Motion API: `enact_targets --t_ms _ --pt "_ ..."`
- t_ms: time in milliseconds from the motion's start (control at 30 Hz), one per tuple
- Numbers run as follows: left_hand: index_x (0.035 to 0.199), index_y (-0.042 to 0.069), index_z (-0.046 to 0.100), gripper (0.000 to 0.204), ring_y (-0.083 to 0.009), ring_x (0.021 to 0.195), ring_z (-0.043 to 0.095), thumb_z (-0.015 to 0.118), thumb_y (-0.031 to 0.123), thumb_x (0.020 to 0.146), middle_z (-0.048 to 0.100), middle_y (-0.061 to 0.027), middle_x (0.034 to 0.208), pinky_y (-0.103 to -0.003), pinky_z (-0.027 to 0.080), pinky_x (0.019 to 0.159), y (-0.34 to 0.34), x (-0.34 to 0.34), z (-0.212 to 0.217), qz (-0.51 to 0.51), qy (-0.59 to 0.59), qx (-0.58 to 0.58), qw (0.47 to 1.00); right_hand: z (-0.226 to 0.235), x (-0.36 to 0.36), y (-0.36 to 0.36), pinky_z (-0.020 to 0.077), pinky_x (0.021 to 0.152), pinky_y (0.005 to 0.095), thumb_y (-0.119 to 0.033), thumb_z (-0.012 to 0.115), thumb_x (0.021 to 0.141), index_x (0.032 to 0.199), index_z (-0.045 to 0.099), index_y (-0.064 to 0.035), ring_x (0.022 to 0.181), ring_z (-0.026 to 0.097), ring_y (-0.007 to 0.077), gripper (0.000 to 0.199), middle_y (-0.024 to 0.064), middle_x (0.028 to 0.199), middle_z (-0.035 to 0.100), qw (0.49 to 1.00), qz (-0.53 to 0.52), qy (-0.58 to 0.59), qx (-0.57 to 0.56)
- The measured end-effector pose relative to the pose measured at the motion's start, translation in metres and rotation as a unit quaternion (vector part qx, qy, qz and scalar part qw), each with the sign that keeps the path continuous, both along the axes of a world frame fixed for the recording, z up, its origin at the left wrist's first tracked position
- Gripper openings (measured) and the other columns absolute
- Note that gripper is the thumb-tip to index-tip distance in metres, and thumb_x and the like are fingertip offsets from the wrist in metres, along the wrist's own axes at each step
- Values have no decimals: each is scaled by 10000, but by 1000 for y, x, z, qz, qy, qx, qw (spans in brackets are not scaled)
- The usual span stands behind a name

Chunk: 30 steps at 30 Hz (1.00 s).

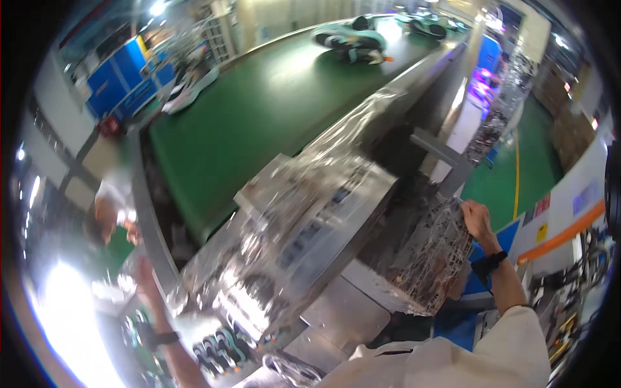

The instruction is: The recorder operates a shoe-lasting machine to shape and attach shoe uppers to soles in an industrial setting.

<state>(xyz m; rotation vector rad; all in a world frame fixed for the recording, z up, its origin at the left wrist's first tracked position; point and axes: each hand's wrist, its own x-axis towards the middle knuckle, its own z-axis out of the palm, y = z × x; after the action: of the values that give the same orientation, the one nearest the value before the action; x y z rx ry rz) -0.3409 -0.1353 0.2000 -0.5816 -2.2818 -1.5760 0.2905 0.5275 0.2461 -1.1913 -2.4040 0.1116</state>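
Factory floor, green belt [259,110] running off ahead. Right hand [477,218] pinches the top edge of a clear sheet [436,258], holding it upright beside the machine; left hand [145,275] blurry, can't tell its grip.

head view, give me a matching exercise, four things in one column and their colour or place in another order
Things:
1. conveyor belt
2. right hand
3. left hand
4. cabinets

Colour or place:
a. blue, far upper left by the wall
b. low on the left, raised beside crinkled clear plastic film
c. green, running away toward the top of the picture
d. on the right, gripping the upper edge of a shiny patterned sheet

Pairs: 1-c, 2-d, 3-b, 4-a
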Motion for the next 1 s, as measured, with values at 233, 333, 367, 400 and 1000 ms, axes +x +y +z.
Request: enact_targets --t_ms 233,333,367,400,1000 --pt "1457 22 376 751 -323 1273 486 639 450 898 503 -233 1369 -420 396 1034 231 -18 299 -127 124 -299 938 17 -14 -11 453 599 422 -208 550 941 841 645 15 627 590 355 262 201 696 597 984 -2 106 -140" --pt "1481 -2 302 889 -326 1272 491 709 465 843 472 -260 1394 -404 409 1023 290 -116 303 -93 71 -358 926 15 -17 -6 431 567 423 -218 544 941 817 644 17 592 571 340 285 193 646 562 983 -13 91 -157" --pt "1481 -8 293 893 -312 1237 516 711 457 843 488 -250 1378 -388 430 1000 299 -138 306 -95 62 -377 919 18 -21 -5 416 554 428 -223 543 941 811 639 16 578 557 336 289 192 636 548 983 13 104 -154" --pt "1481 -15 285 897 -298 1202 541 713 449 843 504 -240 1363 -372 450 978 317 -144 309 -97 53 -393 913 19 -24 -3 402 541 434 -228 541 941 805 634 15 563 542 331 293 190 627 533 981 38 118 -147" --pt "1415 -57 360 832 -345 1205 517 744 179 715 561 -256 1260 -429 385 1011 383 117 332 -40 251 -432 865 2 -12 -7 538 629 393 -219 609 903 996 722 -68 681 688 317 210 180 819 697 959 -16 224 -175"
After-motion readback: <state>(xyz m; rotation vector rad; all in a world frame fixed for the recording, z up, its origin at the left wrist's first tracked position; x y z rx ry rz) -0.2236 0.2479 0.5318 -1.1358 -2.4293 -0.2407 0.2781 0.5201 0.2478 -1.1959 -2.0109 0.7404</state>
